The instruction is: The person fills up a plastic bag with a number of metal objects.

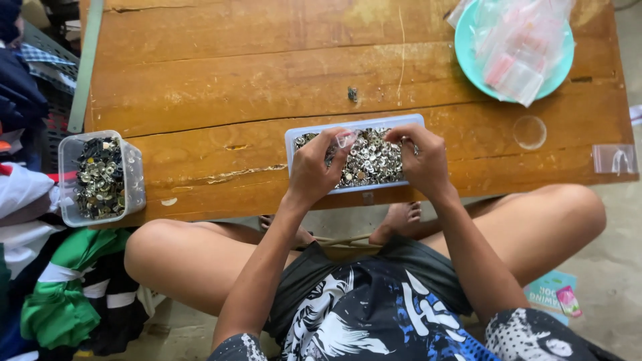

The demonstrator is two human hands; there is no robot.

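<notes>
Knees and bare feet [401, 217] of the seated person lie nearest, below the desk [267, 73] edge. Just beyond, the left hand [313, 170] and right hand [422, 162] rest over a shallow pale-blue tray [354, 125] filled with small metal parts [371, 160], at the near edge of the desk. The left fingers pinch a small clear bag [346, 138]; the right fingers are curled at the tray's far right corner, and whether they hold anything cannot be told. A clear tub [100, 176] of similar parts sits at the left corner. Farther right, a teal plate [468, 60] carries clear bags [521, 40].
</notes>
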